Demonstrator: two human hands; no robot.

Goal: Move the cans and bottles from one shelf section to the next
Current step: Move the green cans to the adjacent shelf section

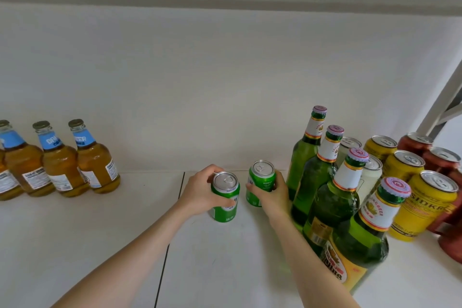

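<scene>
Two green cans stand on the white shelf just right of the dark seam (172,232) between the two sections. My left hand (200,192) grips the nearer green can (224,210) from its left side, thumb across the front. The farther green can (262,177) is held by my right hand (273,195), fingers curled round its right side and thumb on its front. Both cans look upright with their bases near or on the shelf; I cannot tell if they are lifted.
Several tall green bottles (332,197) crowd close to my right forearm. Behind them stand white cans (370,175), yellow cans (427,205) and red cans (440,160). Amber bottles with blue neck labels (96,160) line the left section. A grey shelf post (440,105) rises at right.
</scene>
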